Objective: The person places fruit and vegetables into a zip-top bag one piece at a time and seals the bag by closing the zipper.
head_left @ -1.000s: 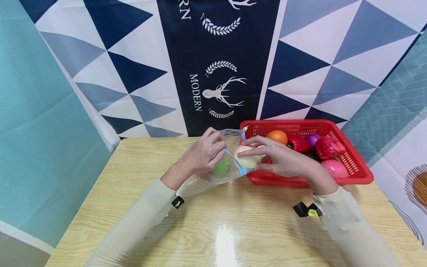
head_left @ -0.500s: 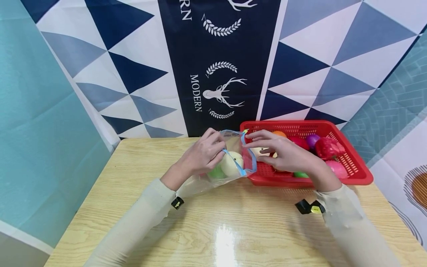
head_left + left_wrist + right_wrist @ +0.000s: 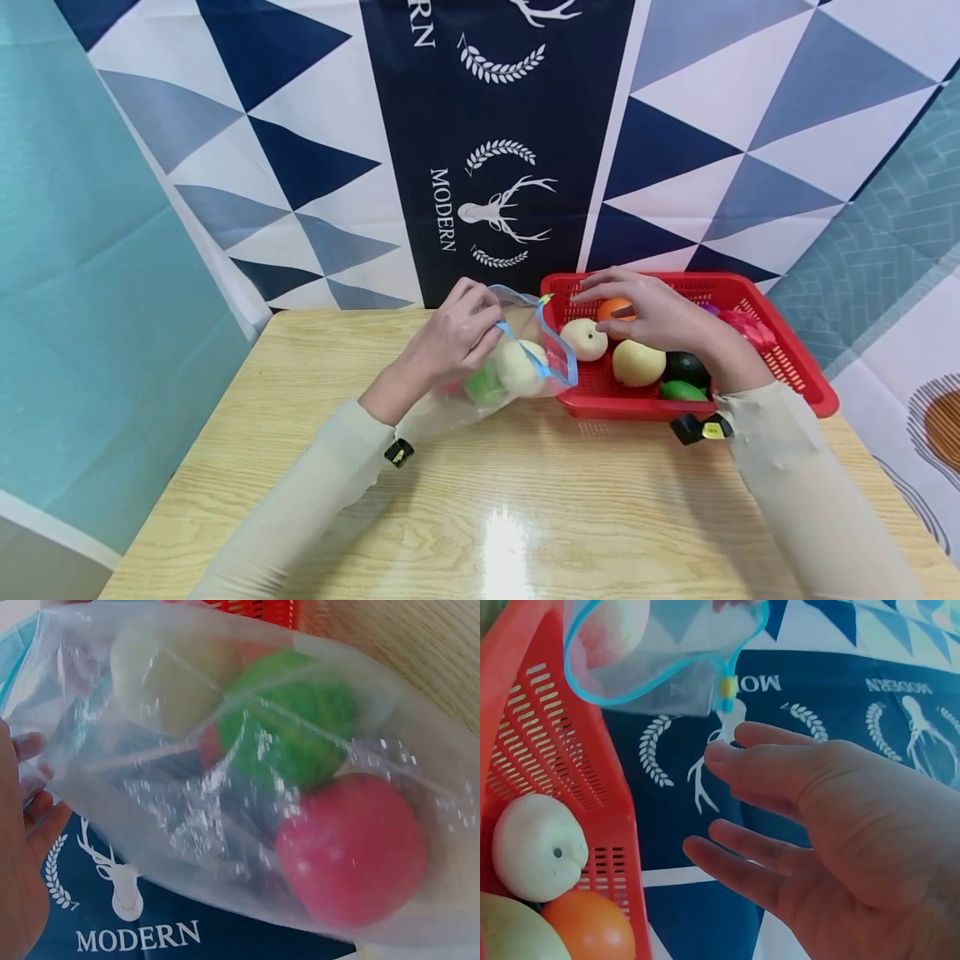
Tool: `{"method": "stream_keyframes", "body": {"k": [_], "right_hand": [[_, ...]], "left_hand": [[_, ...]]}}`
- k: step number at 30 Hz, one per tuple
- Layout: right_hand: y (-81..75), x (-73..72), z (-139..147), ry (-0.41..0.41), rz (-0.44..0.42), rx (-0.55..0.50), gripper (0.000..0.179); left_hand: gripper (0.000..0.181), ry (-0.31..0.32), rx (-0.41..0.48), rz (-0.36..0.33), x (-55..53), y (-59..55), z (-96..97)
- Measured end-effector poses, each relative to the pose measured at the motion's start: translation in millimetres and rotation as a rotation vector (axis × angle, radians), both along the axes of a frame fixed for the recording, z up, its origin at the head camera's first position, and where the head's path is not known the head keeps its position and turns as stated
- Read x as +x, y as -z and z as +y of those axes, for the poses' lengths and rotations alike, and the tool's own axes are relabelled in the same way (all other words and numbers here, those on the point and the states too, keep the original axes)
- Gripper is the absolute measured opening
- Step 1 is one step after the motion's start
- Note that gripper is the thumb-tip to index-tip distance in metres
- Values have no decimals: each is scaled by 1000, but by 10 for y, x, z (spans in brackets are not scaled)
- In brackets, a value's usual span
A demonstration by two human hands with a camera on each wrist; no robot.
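My left hand (image 3: 453,333) pinches the near rim of a clear zip-top bag (image 3: 225,840) edged in blue, its mouth gaping toward the basket. Inside the bag lie a pale round fruit (image 3: 517,371), a green round item (image 3: 289,724) and a pinkish-red round one (image 3: 352,851). My right hand (image 3: 648,310), fingers spread and holding nothing, hovers over the red basket (image 3: 615,408). Below and beside it are a whitish peach-like fruit (image 3: 585,339), an orange (image 3: 592,926) and a pale yellow round fruit (image 3: 637,365).
Farther right in the basket sit a dark item (image 3: 687,368), a green one (image 3: 682,391) and a red crinkled one (image 3: 750,329), partly hidden by my right arm. The wooden table (image 3: 480,483) extends in front. A patterned cloth (image 3: 495,100) hangs right behind.
The right hand let the pale fruit drop into the bag and withdrew right and up over the basket. The fruit settled deeper in the bag. My left hand stays on the rim.
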State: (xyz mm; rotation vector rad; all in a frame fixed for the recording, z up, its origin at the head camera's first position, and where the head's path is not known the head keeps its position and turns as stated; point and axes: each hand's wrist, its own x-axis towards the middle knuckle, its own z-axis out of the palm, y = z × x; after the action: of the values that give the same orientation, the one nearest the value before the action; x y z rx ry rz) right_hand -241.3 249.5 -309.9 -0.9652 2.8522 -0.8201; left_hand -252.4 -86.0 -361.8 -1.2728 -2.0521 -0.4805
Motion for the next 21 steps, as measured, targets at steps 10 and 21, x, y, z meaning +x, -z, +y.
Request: {"method": "stream_keyframes", "body": {"k": [10,21], "right_hand": [[56,-209,-42,51,-46,107,51],[217,-502,-97,92,-154,206,56]], "left_hand": [[15,10,-16,-20,18,-15,-7],[16,12,-49,-73,59,22,-39]]}}
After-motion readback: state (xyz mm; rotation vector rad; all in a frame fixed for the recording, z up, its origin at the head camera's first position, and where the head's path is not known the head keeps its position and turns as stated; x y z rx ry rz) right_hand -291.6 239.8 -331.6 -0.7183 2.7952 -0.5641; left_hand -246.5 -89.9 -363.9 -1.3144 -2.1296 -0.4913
